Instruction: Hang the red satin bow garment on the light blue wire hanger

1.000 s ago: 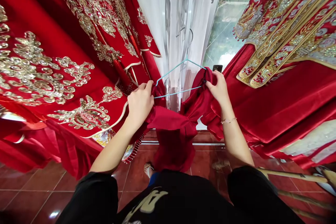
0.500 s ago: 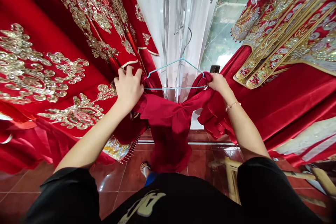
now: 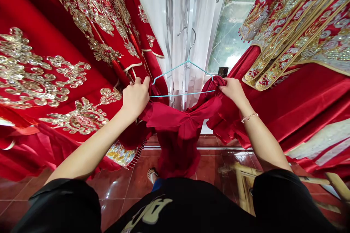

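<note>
- Risk, judged from the head view: slick cloth sliding off the bare ends of the pale blue wire hanger (image 3: 182, 94) if either hold loosens, with so much of the weight seemingly hanging from the two hands.
- Left hand (image 3: 136, 98): grip closed on a bunched fold of the dark red satin garment (image 3: 177, 127), at the hanger's left end.
- Right hand (image 3: 233, 91): grip closed on gathered cloth of the same garment, at the hanger's right end.
- Garment: stretched between both hands, its lower part drooping in a heavy bunch above the floor.
- Second risk: a snag on the beaded fringe (image 3: 138, 154) of the gold-embroidered red robe (image 3: 27, 69), just beside the sagging cloth on the left.
- Hanger hook: free, upright before a sheer white curtain (image 3: 203, 43).
- Surface: glossy red-brown floor tiles (image 3: 115, 204), with a sandalled foot (image 3: 151, 174) at the lower middle.
- Room: a second embroidered red robe (image 3: 300, 43) on the right, a bamboo frame (image 3: 243, 185) low down, a small black device (image 3: 223, 71) near a window (image 3: 229, 36) with greenery beyond.
</note>
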`<state>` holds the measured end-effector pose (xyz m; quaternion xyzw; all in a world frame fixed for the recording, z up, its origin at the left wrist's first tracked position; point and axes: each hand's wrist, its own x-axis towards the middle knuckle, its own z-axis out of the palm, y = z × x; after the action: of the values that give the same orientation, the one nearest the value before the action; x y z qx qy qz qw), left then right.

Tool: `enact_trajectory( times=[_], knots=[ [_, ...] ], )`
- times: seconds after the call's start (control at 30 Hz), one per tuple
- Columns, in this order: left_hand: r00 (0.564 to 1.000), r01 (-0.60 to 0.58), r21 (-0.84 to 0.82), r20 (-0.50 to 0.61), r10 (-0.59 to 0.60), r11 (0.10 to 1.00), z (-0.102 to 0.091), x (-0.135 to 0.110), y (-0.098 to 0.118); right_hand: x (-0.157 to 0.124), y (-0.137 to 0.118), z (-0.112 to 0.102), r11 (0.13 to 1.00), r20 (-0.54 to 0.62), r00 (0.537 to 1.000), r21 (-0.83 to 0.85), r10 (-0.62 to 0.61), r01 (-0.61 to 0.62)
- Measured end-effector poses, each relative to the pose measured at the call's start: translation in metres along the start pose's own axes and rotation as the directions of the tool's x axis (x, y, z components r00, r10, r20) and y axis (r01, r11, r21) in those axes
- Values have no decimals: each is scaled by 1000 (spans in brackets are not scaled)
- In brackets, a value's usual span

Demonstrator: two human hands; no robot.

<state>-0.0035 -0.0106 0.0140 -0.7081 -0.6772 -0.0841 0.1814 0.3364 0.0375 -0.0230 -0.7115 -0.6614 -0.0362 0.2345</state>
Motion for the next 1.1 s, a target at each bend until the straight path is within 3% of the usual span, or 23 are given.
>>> enact_trajectory(
  times=[0.17,0.33,0.43,0.67,0.77,0.87,1.0,1.1],
  knots=[
    [1000,0,-39,12,1,999,-5,-6,1,-1,7,7,984,25,1000,178,-3,-2],
    [1000,3,-54,9,-3,999,-5,-11,1,-3,0,14,987,-54,998,157,44,-35],
    [1000,-13,-16,7,13,1000,-5,-13,2,-3,-3,15,990,-27,999,142,31,-27],
    [997,-76,-77,-16,75,994,-2,-9,-4,-8,-18,16,977,-97,988,-167,120,-135],
    [987,-159,-68,-43,156,985,-4,-8,-8,-10,-23,12,961,-65,992,-247,109,-122],
    [988,-147,3,-55,147,989,-8,-7,-8,-13,-24,3,947,-30,996,-310,83,-88],
    [992,-125,18,20,124,992,-11,-1,-5,-18,-26,-13,918,28,999,-396,34,-20],
    [980,-179,60,96,173,982,-14,4,-4,-20,-27,-23,894,36,999,-447,-3,19]
  ],
)
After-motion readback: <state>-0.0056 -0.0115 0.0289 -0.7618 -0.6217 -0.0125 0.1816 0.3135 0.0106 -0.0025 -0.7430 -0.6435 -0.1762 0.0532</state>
